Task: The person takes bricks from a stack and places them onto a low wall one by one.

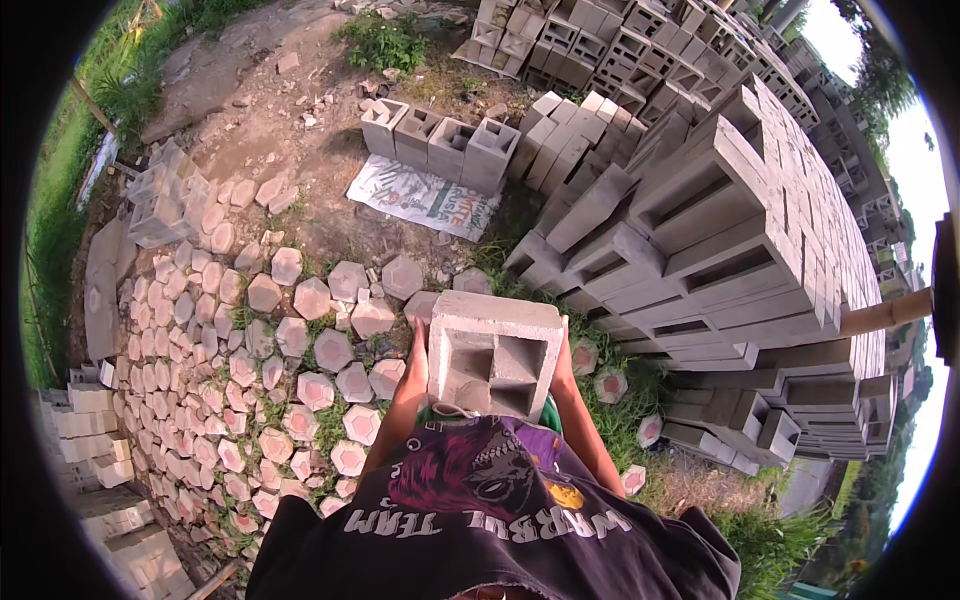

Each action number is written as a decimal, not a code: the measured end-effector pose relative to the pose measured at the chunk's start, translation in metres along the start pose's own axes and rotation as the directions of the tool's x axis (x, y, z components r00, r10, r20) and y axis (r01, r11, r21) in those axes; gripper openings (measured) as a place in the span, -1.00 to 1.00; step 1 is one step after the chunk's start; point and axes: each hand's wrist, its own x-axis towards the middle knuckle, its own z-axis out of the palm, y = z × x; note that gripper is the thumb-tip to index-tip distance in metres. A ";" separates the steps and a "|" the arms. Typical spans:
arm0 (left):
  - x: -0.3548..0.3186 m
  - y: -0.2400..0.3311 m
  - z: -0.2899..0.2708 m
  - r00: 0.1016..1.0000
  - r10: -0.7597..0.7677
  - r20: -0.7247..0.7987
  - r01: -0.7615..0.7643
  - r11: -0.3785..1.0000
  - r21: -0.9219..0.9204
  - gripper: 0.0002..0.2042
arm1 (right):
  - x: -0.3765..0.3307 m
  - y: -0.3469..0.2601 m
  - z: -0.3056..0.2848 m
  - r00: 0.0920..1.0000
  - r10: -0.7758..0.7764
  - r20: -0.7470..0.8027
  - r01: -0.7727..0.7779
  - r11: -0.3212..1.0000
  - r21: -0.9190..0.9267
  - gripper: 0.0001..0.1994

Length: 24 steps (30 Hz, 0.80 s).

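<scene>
A grey hollow concrete block [497,312] is held up in front of my body, its open cavities facing me. My left hand [417,352] presses flat along its left side, and my right hand [563,358] does the same on the right side. The block is gripped between the two palms; most of the fingers are hidden behind its sides. Beyond it, a short row of similar concrete blocks [430,140] stands on the ground beside a white printed sack [425,197] lying flat.
Tall stacks of concrete blocks [690,250] rise close on my right, with a wooden pole [885,313] jutting out there. Hexagonal pavers [332,350] with grass between them cover the ground to my left. More blocks [90,425] are piled at the far left.
</scene>
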 end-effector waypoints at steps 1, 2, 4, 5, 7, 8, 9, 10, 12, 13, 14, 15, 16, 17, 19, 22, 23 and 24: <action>0.008 0.005 -0.001 0.999 0.017 -0.031 -0.018 0.999 -0.030 -0.36 | 0.020 -0.006 0.009 1.000 0.030 -0.004 -0.031 0.996 -0.082 -0.28; 0.018 0.011 -0.002 0.998 0.031 -0.059 -0.034 0.998 -0.051 -0.36 | 0.036 -0.012 0.016 1.000 0.005 -0.030 -0.011 0.979 -0.206 -0.26; 0.031 0.034 0.006 0.964 0.123 -0.234 -0.133 0.991 -0.026 -0.25 | 0.084 -0.016 0.036 0.999 0.018 0.043 -0.004 0.949 -0.316 -0.25; 0.045 0.044 -0.001 0.960 0.160 -0.229 -0.173 0.984 -0.040 -0.25 | 0.106 -0.022 0.046 0.997 0.053 0.063 -0.022 0.904 -0.426 -0.24; 0.081 0.057 -0.016 0.948 0.170 -0.269 -0.212 0.968 -0.135 -0.25 | 0.148 -0.039 0.075 0.992 0.023 0.125 0.040 0.875 -0.482 -0.22; 0.098 0.073 -0.003 0.946 0.175 -0.273 -0.217 0.967 -0.134 -0.25 | 0.170 -0.051 0.087 0.989 0.007 0.150 0.070 0.860 -0.505 -0.22; 0.114 0.090 0.010 0.958 0.222 -0.184 -0.246 0.962 -0.121 -0.25 | 0.198 -0.063 0.093 0.987 0.093 0.133 -0.002 0.827 -0.563 -0.23; 0.120 0.104 0.022 0.958 0.262 -0.114 -0.274 0.956 -0.109 -0.25 | 0.218 -0.080 0.108 0.973 0.145 0.180 -0.026 0.842 -0.539 -0.25; 0.149 0.120 0.018 0.944 0.233 -0.235 -0.273 0.949 -0.157 -0.26 | 0.255 -0.110 0.138 0.957 0.238 0.168 -0.102 0.814 -0.572 -0.26; 0.162 0.127 0.024 0.923 0.289 -0.254 -0.333 0.930 -0.154 -0.26 | 0.281 -0.115 0.141 0.956 0.201 0.216 -0.053 0.838 -0.544 -0.25; 0.178 0.136 0.036 0.901 0.337 -0.273 -0.387 0.909 -0.156 -0.26 | 0.301 -0.123 0.141 0.958 0.185 0.220 -0.024 0.812 -0.583 -0.25; 0.195 0.144 0.047 0.887 0.402 -0.225 -0.437 0.890 -0.132 -0.29 | 0.326 -0.127 0.141 0.964 0.118 0.238 0.034 0.833 -0.553 -0.25; 0.209 0.153 0.050 0.884 0.404 -0.233 -0.439 0.890 -0.121 -0.29 | 0.346 -0.126 0.141 0.966 0.062 0.253 0.080 0.852 -0.518 -0.25; 0.217 0.154 0.042 0.857 0.417 -0.302 -0.447 0.894 -0.033 -0.33 | 0.350 -0.137 0.151 0.956 0.130 0.262 0.026 0.855 -0.519 -0.24; 0.236 0.162 0.037 0.856 0.368 -0.364 -0.382 0.923 0.034 -0.42 | 0.375 -0.160 0.159 0.942 0.249 0.227 -0.088 0.832 -0.548 -0.22; 0.266 0.177 0.061 0.861 0.434 -0.265 -0.433 0.899 0.065 -0.43 | 0.407 -0.167 0.152 0.946 0.254 0.200 -0.119 0.848 -0.516 -0.21; 0.278 0.187 0.073 0.864 0.427 -0.267 -0.426 0.903 0.065 -0.43 | 0.419 -0.169 0.150 0.947 0.257 0.193 -0.125 0.848 -0.515 -0.21; 0.288 0.197 0.083 0.860 0.446 -0.247 -0.408 0.893 0.189 -0.42 | 0.431 -0.169 0.148 0.953 0.231 0.197 -0.107 0.863 -0.494 -0.21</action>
